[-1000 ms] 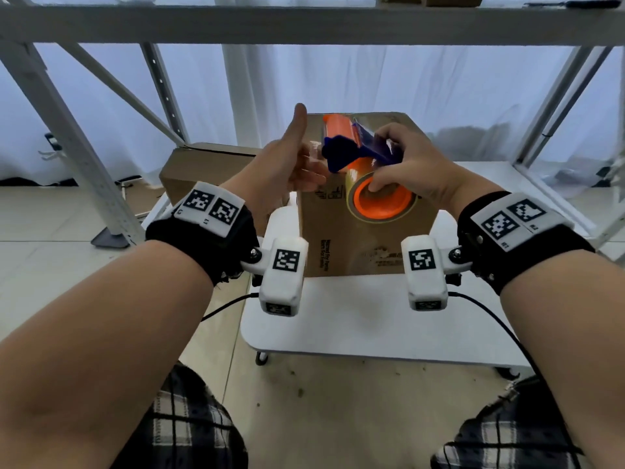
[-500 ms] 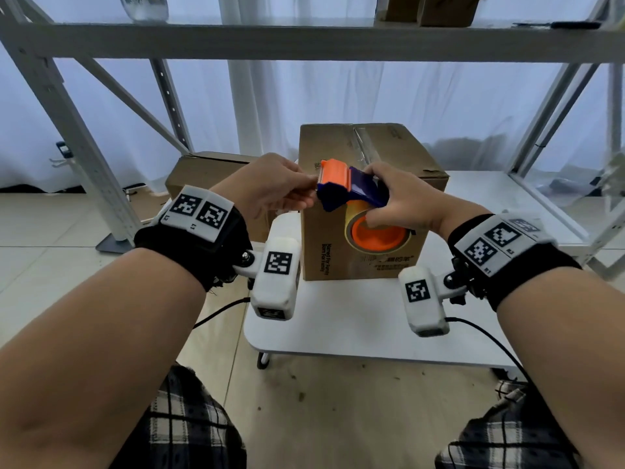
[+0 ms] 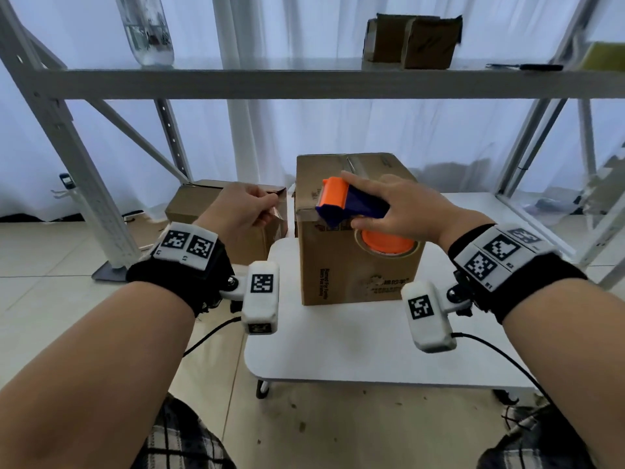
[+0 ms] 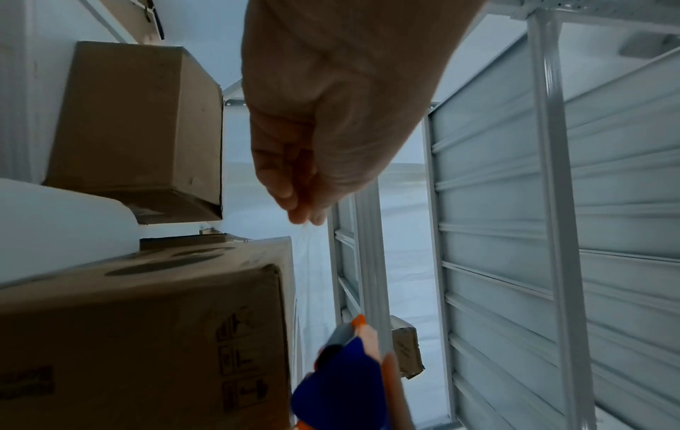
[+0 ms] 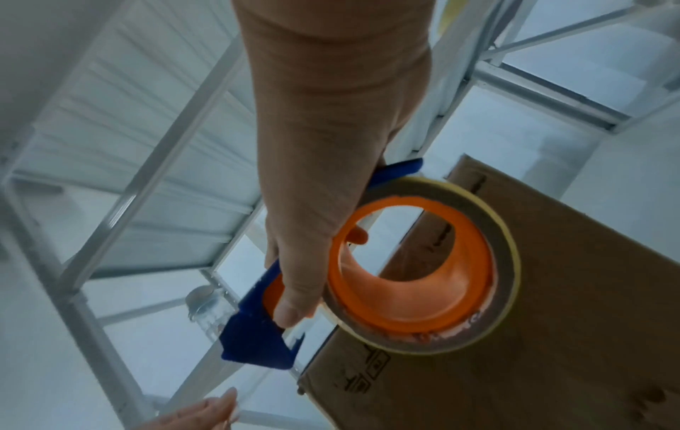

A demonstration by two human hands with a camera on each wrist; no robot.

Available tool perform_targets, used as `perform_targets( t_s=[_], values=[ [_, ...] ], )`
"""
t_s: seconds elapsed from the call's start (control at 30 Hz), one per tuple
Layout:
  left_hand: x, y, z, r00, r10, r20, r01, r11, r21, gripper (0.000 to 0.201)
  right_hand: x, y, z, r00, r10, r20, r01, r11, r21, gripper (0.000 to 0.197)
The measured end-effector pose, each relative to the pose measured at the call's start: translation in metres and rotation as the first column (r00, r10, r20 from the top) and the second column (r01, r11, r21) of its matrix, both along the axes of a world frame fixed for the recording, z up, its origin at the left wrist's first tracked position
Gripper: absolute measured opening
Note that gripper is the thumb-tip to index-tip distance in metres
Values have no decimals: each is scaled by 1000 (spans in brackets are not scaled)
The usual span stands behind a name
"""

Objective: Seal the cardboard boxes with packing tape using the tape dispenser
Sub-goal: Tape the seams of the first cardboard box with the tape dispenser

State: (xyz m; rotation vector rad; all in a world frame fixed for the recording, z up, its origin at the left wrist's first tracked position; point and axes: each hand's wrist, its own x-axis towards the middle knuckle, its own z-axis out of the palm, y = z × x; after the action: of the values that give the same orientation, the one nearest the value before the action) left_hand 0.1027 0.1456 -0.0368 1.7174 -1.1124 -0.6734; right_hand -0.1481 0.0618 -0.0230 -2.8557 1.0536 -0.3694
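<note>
Head view, right hand: the right hand (image 3: 399, 211) holds the blue and orange tape dispenser (image 3: 351, 206) in front of the tall cardboard box (image 3: 341, 265), near its top front edge.
Head view, left hand: the left hand (image 3: 236, 214) pinches the end of the clear tape (image 3: 279, 216), off to the left of the dispenser.
Head view, boxes: the tall box stands on a white table (image 3: 338, 350); a second box (image 3: 199, 204) sits behind the left hand.
Left wrist view: the fingertips (image 4: 298, 209) are pressed together on a thin strip of tape that runs down toward the dispenser (image 4: 342, 387).
Right wrist view: the thumb lies along the blue frame, and a finger pokes inside the orange ring of the tape roll (image 5: 423, 267), which is close to the box (image 5: 533, 363).
</note>
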Motion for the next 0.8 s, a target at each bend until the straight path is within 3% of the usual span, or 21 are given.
perform_targets(
  t_s=[0.2,0.3,0.5,0.6,0.8],
  values=[
    [-2,0,-3,996,87,-24,-89,986,-141,21,21,1,35,977,-16,-214,-43,962,-270,66],
    [1,-2,-8,986,151,74,-135,974,-181,26,32,2,48,962,-15,-272,-85,933,-350,66],
    [19,5,-13,925,279,260,-239,955,-177,29,42,6,44,952,-7,-306,-85,954,-287,69],
    [43,16,-18,894,367,259,-336,929,-156,30,32,4,45,929,-56,-366,-66,947,-314,65],
    [35,8,-26,906,302,296,-281,953,-113,27,34,2,61,886,-144,-440,-3,948,-318,58]
  ],
)
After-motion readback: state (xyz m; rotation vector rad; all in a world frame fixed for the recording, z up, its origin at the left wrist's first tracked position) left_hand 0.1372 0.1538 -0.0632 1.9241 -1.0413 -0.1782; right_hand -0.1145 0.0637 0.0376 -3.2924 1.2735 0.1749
